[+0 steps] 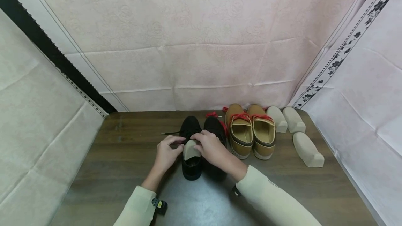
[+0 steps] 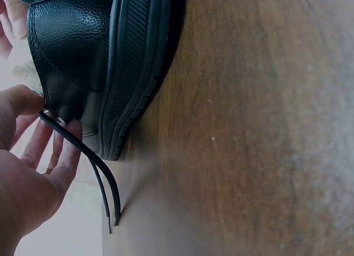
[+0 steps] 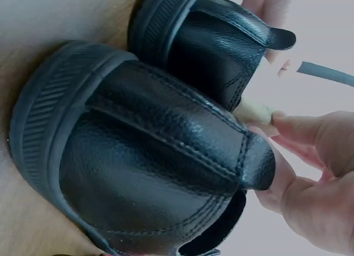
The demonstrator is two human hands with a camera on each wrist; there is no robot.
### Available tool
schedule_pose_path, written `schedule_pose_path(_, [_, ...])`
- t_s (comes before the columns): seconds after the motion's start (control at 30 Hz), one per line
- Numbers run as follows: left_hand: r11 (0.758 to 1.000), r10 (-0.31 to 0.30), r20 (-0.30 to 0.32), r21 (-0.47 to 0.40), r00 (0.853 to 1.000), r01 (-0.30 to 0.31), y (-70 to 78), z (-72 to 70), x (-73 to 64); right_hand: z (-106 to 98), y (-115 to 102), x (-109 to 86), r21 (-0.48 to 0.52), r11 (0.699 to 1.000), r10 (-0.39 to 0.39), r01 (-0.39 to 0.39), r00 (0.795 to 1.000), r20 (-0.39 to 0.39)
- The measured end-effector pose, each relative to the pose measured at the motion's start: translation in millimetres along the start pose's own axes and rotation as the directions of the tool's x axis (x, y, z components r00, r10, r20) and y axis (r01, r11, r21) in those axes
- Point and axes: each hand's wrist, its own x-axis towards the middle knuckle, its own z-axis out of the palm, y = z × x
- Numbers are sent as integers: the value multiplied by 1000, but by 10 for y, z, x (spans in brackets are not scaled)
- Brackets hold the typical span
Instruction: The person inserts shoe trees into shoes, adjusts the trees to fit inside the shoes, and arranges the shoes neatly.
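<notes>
A pair of black lace-up shoes stands side by side at the middle of the wooden surface. In the left black shoe sits a cream shoe insert, its rear part showing in the opening. My right hand pinches this insert from the right, reaching over the right black shoe. On the other side, my left hand grips the edge of the left shoe's opening between thumb and fingers. A black shoelace hangs loose past those fingers in the left wrist view.
Tan shoes with red laces stand just right of the black pair. Several more cream inserts, one nearer the front, lie at the right. A pale cloth wall rises behind the wooden surface.
</notes>
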Motion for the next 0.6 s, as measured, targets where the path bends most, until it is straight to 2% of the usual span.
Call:
schedule_pose_path(0.27, [1000,-10,-1,2,1000,10,-2,7,-7,3,14,1,70,997,34,-34,999,10])
schedule_pose_path(0.6, [1000,2,-11,2,1000,-2,9,4,-9,115,46,7,78,995,54,-54,999,5])
